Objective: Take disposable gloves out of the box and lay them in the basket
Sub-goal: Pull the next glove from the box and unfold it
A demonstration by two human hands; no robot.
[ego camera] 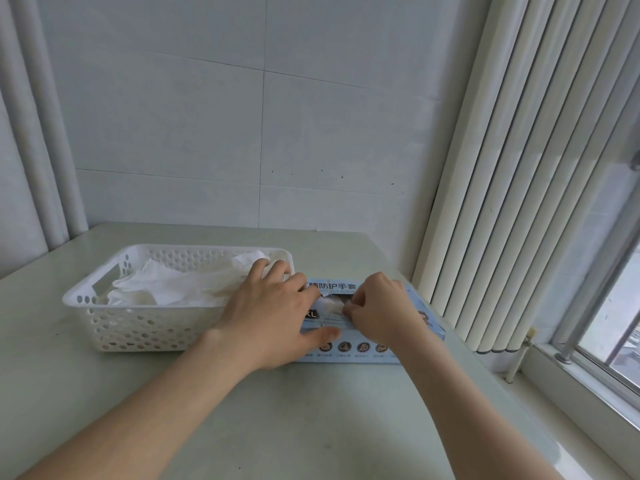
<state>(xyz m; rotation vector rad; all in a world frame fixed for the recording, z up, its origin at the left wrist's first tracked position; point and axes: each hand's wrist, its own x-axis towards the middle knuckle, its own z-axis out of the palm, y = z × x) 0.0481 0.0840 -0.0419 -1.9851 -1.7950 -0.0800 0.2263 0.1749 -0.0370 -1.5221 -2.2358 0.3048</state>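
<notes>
A light blue glove box (360, 348) lies flat on the table, its top opening torn. My left hand (273, 310) rests spread over the box's left end, fingers straight, thumb along the front edge. My right hand (377, 306) is at the opening, its fingertips pinching a whitish glove (332, 304) that sticks out of the box. To the left stands a white perforated basket (138, 327) with several white gloves (173, 285) lying flat inside.
The pale green table (242, 427) runs to a white tiled wall behind. Vertical blinds (519, 168) hang at the right, with a window sill (571, 393) and window frame beyond the table's right edge.
</notes>
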